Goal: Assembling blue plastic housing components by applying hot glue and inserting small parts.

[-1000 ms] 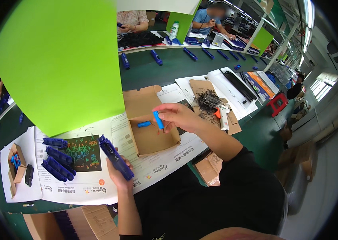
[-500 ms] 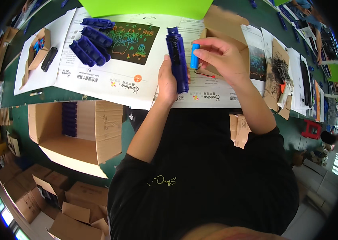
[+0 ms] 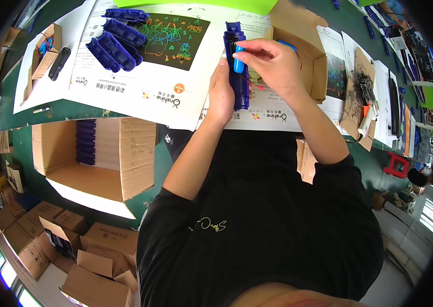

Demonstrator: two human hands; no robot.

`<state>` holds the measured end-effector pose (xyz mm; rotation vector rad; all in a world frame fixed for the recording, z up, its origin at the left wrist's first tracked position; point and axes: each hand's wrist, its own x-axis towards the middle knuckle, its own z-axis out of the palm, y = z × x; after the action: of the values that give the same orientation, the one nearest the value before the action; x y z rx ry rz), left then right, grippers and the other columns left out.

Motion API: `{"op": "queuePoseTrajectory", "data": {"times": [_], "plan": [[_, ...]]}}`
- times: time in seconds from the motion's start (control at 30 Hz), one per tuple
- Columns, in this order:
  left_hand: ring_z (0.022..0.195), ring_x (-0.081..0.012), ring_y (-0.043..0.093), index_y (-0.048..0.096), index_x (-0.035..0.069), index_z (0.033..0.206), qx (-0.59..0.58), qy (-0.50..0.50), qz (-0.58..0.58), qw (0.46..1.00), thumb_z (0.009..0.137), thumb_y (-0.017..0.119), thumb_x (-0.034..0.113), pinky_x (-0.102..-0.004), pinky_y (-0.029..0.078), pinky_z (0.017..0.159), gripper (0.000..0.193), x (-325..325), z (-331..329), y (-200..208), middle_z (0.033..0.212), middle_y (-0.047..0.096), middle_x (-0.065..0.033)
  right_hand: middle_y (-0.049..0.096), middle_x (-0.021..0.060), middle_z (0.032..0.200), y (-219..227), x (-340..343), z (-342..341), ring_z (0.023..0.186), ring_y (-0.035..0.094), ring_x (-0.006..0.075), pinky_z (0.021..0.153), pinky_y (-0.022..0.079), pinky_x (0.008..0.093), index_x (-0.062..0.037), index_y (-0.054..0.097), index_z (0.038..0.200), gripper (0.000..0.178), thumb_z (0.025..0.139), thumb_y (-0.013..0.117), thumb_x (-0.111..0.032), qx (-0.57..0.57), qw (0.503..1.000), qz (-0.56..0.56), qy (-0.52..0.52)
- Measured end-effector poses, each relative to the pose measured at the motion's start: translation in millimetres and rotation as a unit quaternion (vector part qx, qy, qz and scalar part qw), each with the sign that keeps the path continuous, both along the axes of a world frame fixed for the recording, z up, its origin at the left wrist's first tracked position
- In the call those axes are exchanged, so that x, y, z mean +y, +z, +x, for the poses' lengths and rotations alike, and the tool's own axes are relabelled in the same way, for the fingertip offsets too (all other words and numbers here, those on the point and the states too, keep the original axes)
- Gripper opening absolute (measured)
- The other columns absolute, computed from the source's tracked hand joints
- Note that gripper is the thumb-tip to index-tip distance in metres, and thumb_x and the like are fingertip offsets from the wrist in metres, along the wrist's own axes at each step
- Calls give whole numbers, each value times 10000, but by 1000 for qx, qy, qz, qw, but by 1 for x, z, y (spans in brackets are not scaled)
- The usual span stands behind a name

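My left hand (image 3: 221,94) is wrapped around a long dark-blue plastic housing (image 3: 242,95), held upright with its hollow side toward me. Between the thumb and fingers of my right hand (image 3: 275,66) is a light-blue cylindrical battery (image 3: 238,60), held against the upper part of the housing. A thin lead with a red connector (image 3: 261,88) hangs by the housing's right side. Several more dark-blue housings (image 3: 116,48) lie to the left on the printed sheets (image 3: 109,92). How deep the battery sits in the housing cannot be made out.
Right of my hands stands an open cardboard box (image 3: 320,77) with a blue cylinder inside. Farther right, small black parts (image 3: 364,84) and a glue gun (image 3: 367,123) lie on cardboard. A small carton (image 3: 45,56) and a black part (image 3: 60,64) are left. A large open carton (image 3: 137,158) stands lower left.
My right hand has moved left, carrying the battery from beside the housing onto its upper part. The view has shifted slightly, showing more of the open box at right.
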<state>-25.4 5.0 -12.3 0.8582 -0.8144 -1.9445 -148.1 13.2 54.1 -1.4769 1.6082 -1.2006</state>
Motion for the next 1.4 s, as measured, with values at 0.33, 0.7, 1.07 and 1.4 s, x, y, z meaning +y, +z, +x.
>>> {"op": "queuePoseTrajectory", "data": {"times": [0.33, 0.7, 1.07, 1.4], "plan": [[558, -165, 578, 534, 11, 944, 7, 0, -6, 1000, 1008, 238, 430, -289, 504, 515, 517, 0, 0, -1, 707, 587, -100, 611, -10, 792, -1, -2, 3, 649, 534, 50, 595, 423, 184, -67, 719, 995, 221, 780, 748, -105, 132, 990, -47, -5], [539, -170, 566, 532, 8, 923, 1, 4, -16, 1000, 1006, 245, 428, -288, 491, 495, 515, 4, -1, 3, 664, 581, -106, 592, 5, 774, -14, -10, -4, 638, 517, 74, 569, 437, 246, -78, 658, 1096, 378, 755, 779, -186, 36, 999, -17, -34], [546, -161, 571, 527, 8, 921, -8, 22, -23, 999, 1013, 232, 415, -293, 496, 478, 512, 6, 0, 6, 729, 587, -106, 658, 20, 933, 0, -18, -5, 676, 511, 47, 562, 436, 207, -10, 589, 1181, 442, 807, 739, -192, 32, 993, 87, 73], [608, -172, 577, 533, 29, 946, 45, -7, 32, 998, 1007, 213, 439, -309, 497, 525, 524, 1, -1, 18, 779, 582, -90, 646, 35, 976, 14, -18, -24, 756, 563, 73, 646, 479, 231, -16, 586, 1201, 438, 826, 714, -203, -53, 978, 178, 92]]}}
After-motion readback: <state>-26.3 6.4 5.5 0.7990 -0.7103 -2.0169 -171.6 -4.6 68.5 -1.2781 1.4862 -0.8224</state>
